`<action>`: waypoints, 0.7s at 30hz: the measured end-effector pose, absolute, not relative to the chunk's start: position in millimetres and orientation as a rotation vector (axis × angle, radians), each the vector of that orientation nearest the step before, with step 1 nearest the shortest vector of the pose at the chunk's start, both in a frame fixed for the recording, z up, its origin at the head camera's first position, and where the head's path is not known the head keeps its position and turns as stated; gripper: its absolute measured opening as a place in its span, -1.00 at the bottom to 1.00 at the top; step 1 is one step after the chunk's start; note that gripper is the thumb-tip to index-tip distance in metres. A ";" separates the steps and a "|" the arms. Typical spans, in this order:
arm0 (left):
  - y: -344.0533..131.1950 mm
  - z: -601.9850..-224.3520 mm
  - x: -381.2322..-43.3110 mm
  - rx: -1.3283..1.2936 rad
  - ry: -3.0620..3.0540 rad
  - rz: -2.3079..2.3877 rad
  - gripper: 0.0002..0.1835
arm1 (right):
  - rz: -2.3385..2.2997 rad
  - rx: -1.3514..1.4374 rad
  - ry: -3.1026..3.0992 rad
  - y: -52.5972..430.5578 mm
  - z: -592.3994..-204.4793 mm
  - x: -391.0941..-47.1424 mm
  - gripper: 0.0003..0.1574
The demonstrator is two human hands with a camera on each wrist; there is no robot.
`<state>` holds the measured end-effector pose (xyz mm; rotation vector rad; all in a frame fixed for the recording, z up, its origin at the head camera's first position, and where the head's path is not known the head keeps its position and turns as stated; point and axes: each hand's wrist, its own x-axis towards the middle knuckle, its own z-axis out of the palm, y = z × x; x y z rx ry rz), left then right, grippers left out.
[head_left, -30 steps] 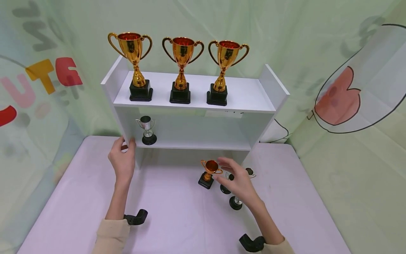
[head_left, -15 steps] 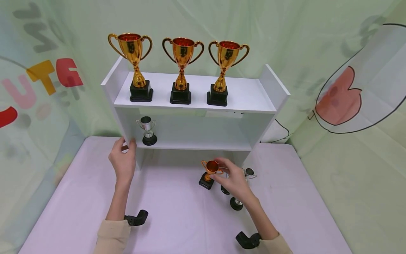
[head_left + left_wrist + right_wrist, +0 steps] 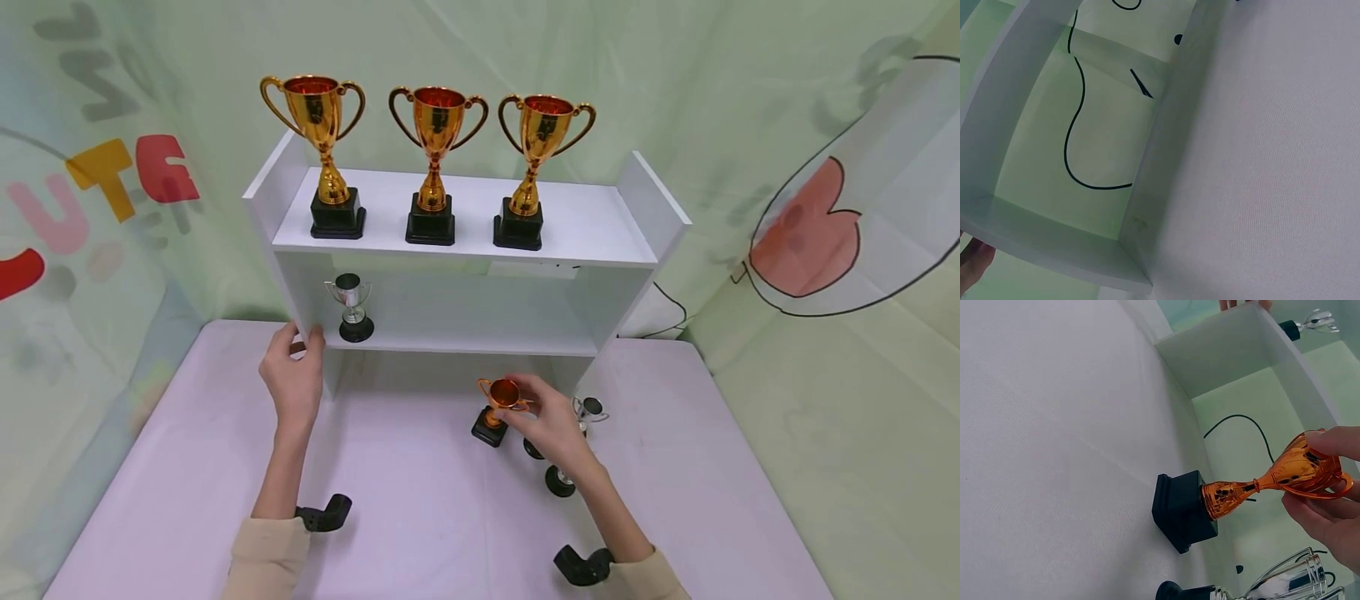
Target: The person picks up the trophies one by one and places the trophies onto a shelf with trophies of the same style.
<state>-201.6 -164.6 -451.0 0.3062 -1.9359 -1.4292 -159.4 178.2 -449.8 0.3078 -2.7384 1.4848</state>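
Note:
My right hand (image 3: 551, 423) pinches the cup of a small bronze trophy (image 3: 491, 417) between thumb and fingers. In the right wrist view, this bronze trophy (image 3: 1225, 499) has its black square base close over the white tablecloth. My left hand (image 3: 292, 379) grips the left side panel of a white shelf (image 3: 465, 342); fingertips (image 3: 979, 259) show at the panel's edge in the left wrist view. Just beyond the right hand stand small silver trophies (image 3: 592, 408) with round black bases, partly hidden by it.
Three large gold trophies (image 3: 313, 117) (image 3: 437, 125) (image 3: 543, 129) stand in a row on the top board. One silver trophy (image 3: 351, 304) stands at the left end of the middle board. Printed curtains (image 3: 750, 125) hang around the table.
The right hand has moved a little left onto the bronze trophy, and its thumb and fingers have closed on the cup. The left hand stays at the shelf.

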 end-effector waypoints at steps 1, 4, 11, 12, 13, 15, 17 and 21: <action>-164.5 -450.7 -201.5 0.303 -1.936 -1.430 -0.71 | 1.492 0.301 -2.738 178.3 -450.0 -159.5 -0.27; -164.1 -450.4 -201.8 0.297 -1.932 -1.435 -0.72 | 1.508 0.299 -2.728 178.7 -450.8 -159.7 -0.29; -164.3 -451.6 -202.7 0.306 -1.931 -1.430 -0.72 | 1.487 0.343 -2.688 180.4 -453.4 -159.4 -0.29; -164.3 -451.5 -202.8 0.307 -1.930 -1.430 -0.72 | 1.488 0.345 -2.686 180.6 -453.3 -159.0 -0.29; -164.2 -451.5 -202.7 0.309 -1.930 -1.428 -0.72 | 1.490 0.347 -2.686 180.8 -453.1 -158.6 -0.29; -164.2 -451.3 -202.8 0.310 -1.930 -1.426 -0.73 | 1.498 0.340 -2.683 181.2 -452.4 -157.9 -0.29; -164.3 -451.0 -202.7 0.307 -1.932 -1.426 -0.73 | 1.518 0.336 -2.675 181.6 -451.4 -156.9 -0.30; -164.4 -451.0 -202.8 0.301 -1.935 -1.427 -0.73 | 1.536 0.346 -2.657 182.5 -449.1 -153.8 -0.30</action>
